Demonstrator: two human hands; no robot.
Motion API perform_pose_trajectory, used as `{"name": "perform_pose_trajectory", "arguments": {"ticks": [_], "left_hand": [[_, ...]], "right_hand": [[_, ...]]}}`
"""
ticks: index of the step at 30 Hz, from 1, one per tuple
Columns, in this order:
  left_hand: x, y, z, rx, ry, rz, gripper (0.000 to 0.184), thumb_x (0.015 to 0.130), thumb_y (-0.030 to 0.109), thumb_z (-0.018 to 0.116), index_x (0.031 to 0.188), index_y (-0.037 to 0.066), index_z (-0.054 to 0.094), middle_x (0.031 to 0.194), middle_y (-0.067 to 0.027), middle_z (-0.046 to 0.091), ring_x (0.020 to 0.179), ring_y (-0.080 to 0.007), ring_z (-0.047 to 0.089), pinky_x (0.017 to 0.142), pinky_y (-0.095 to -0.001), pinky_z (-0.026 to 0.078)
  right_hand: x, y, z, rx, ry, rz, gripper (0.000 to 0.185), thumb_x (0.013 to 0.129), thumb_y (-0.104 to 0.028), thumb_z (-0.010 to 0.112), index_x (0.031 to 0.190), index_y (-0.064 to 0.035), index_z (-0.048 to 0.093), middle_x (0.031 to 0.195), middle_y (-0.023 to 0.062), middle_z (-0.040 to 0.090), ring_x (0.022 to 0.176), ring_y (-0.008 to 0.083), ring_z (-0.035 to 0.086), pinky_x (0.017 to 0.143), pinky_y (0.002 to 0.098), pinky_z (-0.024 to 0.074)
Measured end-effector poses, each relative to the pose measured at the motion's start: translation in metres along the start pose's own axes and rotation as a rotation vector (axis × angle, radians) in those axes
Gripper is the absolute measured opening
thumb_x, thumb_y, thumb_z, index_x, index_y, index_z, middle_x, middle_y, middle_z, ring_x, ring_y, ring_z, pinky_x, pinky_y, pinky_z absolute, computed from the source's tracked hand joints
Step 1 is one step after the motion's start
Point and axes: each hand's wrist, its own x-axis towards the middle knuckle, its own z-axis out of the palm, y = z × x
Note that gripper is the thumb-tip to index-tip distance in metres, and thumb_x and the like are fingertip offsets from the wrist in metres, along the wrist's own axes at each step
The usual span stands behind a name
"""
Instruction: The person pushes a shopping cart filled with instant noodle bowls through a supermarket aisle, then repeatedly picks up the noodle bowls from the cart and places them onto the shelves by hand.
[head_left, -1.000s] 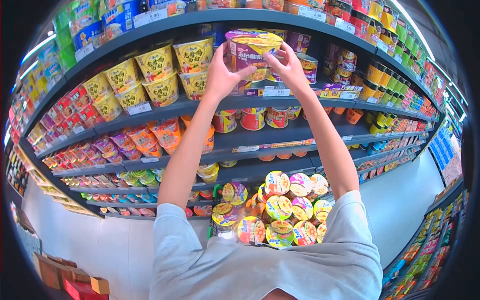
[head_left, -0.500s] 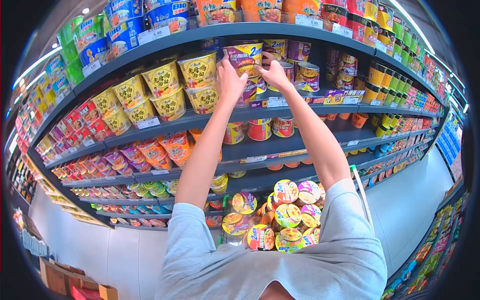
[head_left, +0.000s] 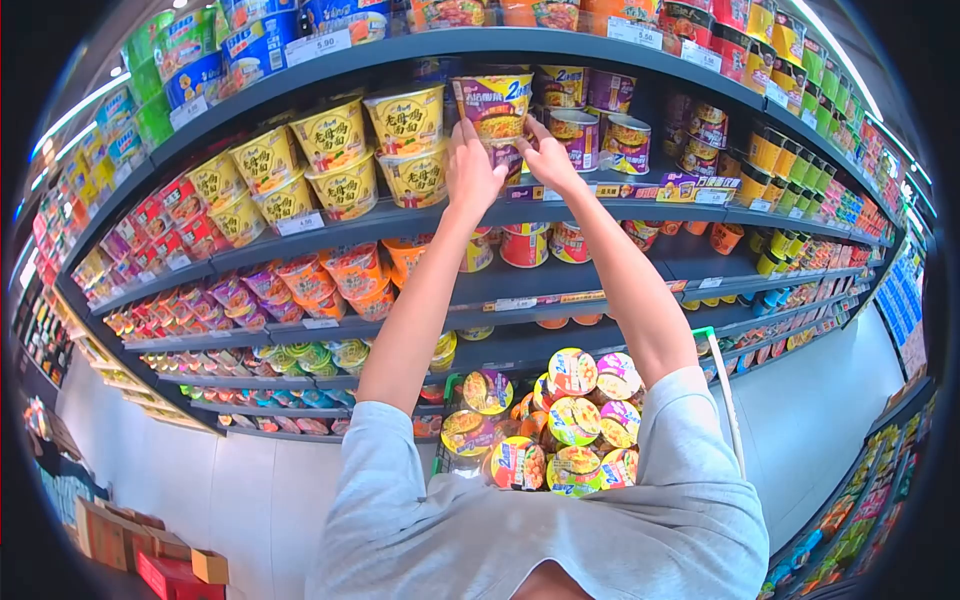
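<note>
A purple and yellow noodle cup (head_left: 492,104) stands upright on top of another purple cup on the shelf, right of the stacked pale yellow cups (head_left: 412,122). My left hand (head_left: 474,168) touches the lower left side of the upper cup, its fingers pointing up. On the lower right, my right hand (head_left: 548,160) has its fingertips against the same cup and the one below. Both hands have the fingers spread around the cup rather than wrapped over it. More purple cups (head_left: 574,138) are just to the right.
Shelf edges (head_left: 580,210) curve across the view above and below my hands. A green-rimmed cart (head_left: 722,390) holding many noodle cups (head_left: 575,420) is in front of my body. Cardboard boxes (head_left: 105,535) lie on the floor at the lower left.
The purple cup, tilted in my hands a second ago, has been set back upright onto the stack in the shelf. My hands have come down lower along its sides.
</note>
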Motion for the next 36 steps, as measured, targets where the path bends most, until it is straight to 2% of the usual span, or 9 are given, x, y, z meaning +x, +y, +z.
{"name": "perform_pose_trajectory", "arguments": {"ticks": [4,9,14,17,18,20,26,32,36], "left_hand": [[-0.016,-0.006,0.01,0.023,0.046,0.099,0.095,0.071,0.016,0.08,0.144,-0.009,0.025,0.15,-0.0281,0.03,0.135,-0.042,0.039,0.109,-0.043,0.04],[-0.071,-0.012,0.019,-0.062,0.125,0.16,0.087,0.075,0.02,0.078,0.146,0.002,0.031,0.146,-0.0213,0.038,0.131,-0.0398,0.043,0.107,-0.044,0.04],[-0.206,-0.031,0.022,-0.246,-0.022,0.143,0.048,0.078,0.012,0.075,0.12,0.002,0.054,0.121,-0.0164,0.056,0.112,-0.0358,0.056,0.097,-0.0411,0.046],[-0.34,-0.082,0.042,-0.538,-0.626,-0.361,0.042,0.082,0.017,0.076,0.116,0.001,0.058,0.113,-0.0164,0.061,0.101,-0.0276,0.063,0.089,-0.0358,0.051],[-0.401,-0.119,0.057,-0.502,-0.662,-0.145,0.044,0.081,0.02,0.077,0.116,0.0,0.059,0.113,-0.0175,0.063,0.102,-0.0261,0.064,0.089,-0.0362,0.051],[-0.485,-0.13,0.032,-0.467,-0.901,-0.381,0.038,0.079,0.022,0.077,0.109,0.002,0.064,0.094,-0.0161,0.066,0.09,-0.0265,0.065,0.082,-0.0377,0.052],[-0.587,-0.121,-0.055,-0.614,-0.82,-1.006,0.039,0.085,0.025,0.073,0.114,0.002,0.063,0.092,-0.0126,0.069,0.083,-0.0219,0.069,0.075,-0.034,0.054],[-0.595,-0.123,-0.056,-0.408,-0.798,-1.122,0.041,0.084,0.028,0.074,0.111,0.0,0.061,0.103,-0.016,0.067,0.091,-0.0262,0.068,0.08,-0.0365,0.054],[-0.581,-0.117,-0.03,-0.136,-0.841,-0.712,0.044,0.079,0.027,0.077,0.112,0.004,0.059,0.12,-0.0214,0.055,0.114,-0.0375,0.054,0.095,-0.0444,0.046]], "right_hand": [[-0.009,0.023,0.002,-0.249,-0.01,-0.112,0.067,0.083,-0.015,0.058,0.146,-0.0041,0.039,0.138,0.031,0.048,0.127,0.0418,0.049,0.107,0.0424,0.0403],[-0.05,0.022,0.0,-0.407,0.01,-0.18,0.063,0.084,-0.02,0.059,0.143,-0.0073,0.043,0.137,0.0243,0.051,0.121,0.0436,0.053,0.103,0.0469,0.0442],[-0.145,0.021,0.006,-0.604,0.181,-0.528,0.045,0.084,-0.015,0.069,0.127,-0.0105,0.057,0.13,0.0175,0.054,0.118,0.0373,0.053,0.099,0.0455,0.0438],[-0.237,0.048,0.018,-0.458,-0.01,-0.392,0.037,0.082,-0.012,0.07,0.118,-0.0083,0.06,0.13,0.0179,0.054,0.119,0.0362,0.054,0.097,0.0442,0.0447],[-0.274,0.067,0.025,-0.408,-0.101,-0.312,0.035,0.082,-0.012,0.07,0.116,-0.0079,0.061,0.13,0.0182,0.054,0.12,0.0364,0.054,0.098,0.044,0.0447],[-0.355,0.102,0.034,-0.321,-0.277,-0.113,0.034,0.082,-0.012,0.07,0.114,-0.0075,0.061,0.13,0.0191,0.053,0.12,0.0372,0.054,0.098,0.0442,0.0443],[-0.513,0.077,0.023,-0.387,-0.399,0.211,0.035,0.08,-0.014,0.072,0.112,-0.0033,0.061,0.128,0.0213,0.053,0.118,0.0411,0.052,0.099,0.0481,0.0429],[-0.562,0.048,0.008,-0.402,-0.386,0.332,0.029,0.081,-0.013,0.071,0.107,-0.0039,0.064,0.13,0.0207,0.053,0.125,0.041,0.049,0.104,0.0492,0.04],[-0.561,0.044,0.006,-0.411,-0.376,0.394,0.026,0.082,-0.013,0.071,0.105,-0.0038,0.064,0.132,0.0202,0.054,0.126,0.0414,0.049,0.104,0.0489,0.0402]]}}
